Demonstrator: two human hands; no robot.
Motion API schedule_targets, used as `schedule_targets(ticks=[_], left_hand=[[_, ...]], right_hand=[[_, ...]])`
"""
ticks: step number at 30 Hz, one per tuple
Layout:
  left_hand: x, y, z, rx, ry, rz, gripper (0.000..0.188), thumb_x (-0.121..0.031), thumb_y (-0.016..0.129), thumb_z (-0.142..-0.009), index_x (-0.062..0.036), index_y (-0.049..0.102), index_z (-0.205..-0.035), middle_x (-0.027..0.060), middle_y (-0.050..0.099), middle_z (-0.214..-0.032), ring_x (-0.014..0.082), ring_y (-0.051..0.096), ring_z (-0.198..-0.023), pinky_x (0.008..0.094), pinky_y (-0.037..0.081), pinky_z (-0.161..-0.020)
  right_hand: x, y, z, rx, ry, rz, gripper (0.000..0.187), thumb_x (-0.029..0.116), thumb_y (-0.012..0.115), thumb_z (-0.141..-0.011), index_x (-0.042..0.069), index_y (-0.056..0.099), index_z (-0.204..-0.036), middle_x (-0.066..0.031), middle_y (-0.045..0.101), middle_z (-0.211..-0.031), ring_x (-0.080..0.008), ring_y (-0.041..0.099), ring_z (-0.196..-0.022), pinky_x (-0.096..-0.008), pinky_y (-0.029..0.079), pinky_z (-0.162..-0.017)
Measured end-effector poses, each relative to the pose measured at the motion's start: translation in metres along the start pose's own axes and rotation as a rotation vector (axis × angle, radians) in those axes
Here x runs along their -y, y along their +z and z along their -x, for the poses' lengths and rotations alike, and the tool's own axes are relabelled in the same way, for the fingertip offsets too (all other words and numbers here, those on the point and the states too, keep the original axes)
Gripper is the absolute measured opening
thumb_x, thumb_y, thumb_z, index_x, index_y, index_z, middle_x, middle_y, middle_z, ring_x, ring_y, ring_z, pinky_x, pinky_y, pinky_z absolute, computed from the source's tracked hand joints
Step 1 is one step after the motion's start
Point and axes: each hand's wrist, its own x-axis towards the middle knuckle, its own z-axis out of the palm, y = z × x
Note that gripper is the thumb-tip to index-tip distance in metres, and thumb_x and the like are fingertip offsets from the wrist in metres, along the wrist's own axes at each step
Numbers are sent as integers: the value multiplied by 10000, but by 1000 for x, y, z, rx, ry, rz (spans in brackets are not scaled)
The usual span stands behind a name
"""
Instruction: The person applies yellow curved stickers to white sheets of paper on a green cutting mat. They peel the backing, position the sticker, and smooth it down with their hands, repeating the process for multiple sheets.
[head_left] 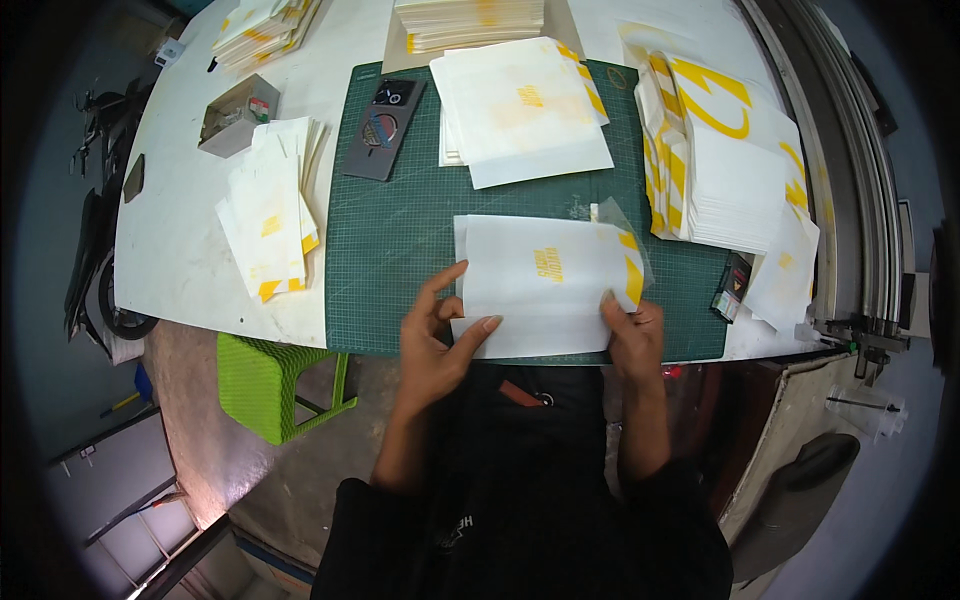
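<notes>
White rectangular paper piece with yellow print (550, 285) spans the two hands, above the near part of a dark green gridded cutting mat (400, 250). Layered edges show at its left; a clear plastic film (642, 240) sticks out beyond its upper right corner. Cannot tell whether its underside touches the mat.

Right hand (634, 332): pinching the lower right corner, thumb on the face, fingers mostly hidden behind. Left hand (435, 335): fingers parted and curved about the left edge, thumb laid over the lower left of the face. Cannot tell how firmly it presses. Holding at the sides probably keeps the sheet flat and leaves the central print uncovered.

Mat lies along the near edge of the white desk (170, 220), before the body; seemingly chosen for easy reach.

Loose white stack with yellow print (530, 120) rests on the mat's far part, straight ahead. Thick pile of white, yellow-striped paper pieces (725, 170) sits to the right, overlapping the mat; fanned white bundle (270, 205) to the left. This spread likely keeps batches apart, each within arm's reach.

Grey flat rectangular case with a round emblem (380, 130) lies at the mat's far left, apart from the hands.
</notes>
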Motion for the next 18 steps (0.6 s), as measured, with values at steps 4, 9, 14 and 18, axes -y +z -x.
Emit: schedule_targets(ticks=[4,9,14,18], left_hand=[[-1,1,-2,-57,12,160,712,81,747,-896,35,408,-1520,190,751,-1141,191,728,-1027,328,574,-913],[0,-4,-9,-135,-55,428,830,84,730,-889,-1,309,-1599,236,724,-1207,232,728,-1083,356,580,-950],[9,-1,-2,114,268,-53,957,70,726,-922,-35,152,-1680,249,682,-1290,246,700,-1176,353,575,-968],[32,11,6,-74,131,-109,916,59,746,-925,-29,212,-1664,211,702,-1232,195,733,-1013,310,600,-832]], right_hand=[[6,-6,1,48,-62,-78,219,144,735,-1007,-65,757,-1070,-94,761,-1037,-132,684,-907,-284,524,-867],[10,-9,5,284,-410,423,228,81,799,-934,-53,744,-1110,-125,770,-955,-147,696,-867,-295,530,-845],[-5,-14,11,-51,-310,611,368,72,836,-905,-30,690,-1226,-65,739,-851,-100,660,-769,-259,501,-717],[1,0,18,-148,-182,596,460,71,833,-909,-28,631,-1311,-36,700,-757,-58,591,-648,-226,434,-590]])
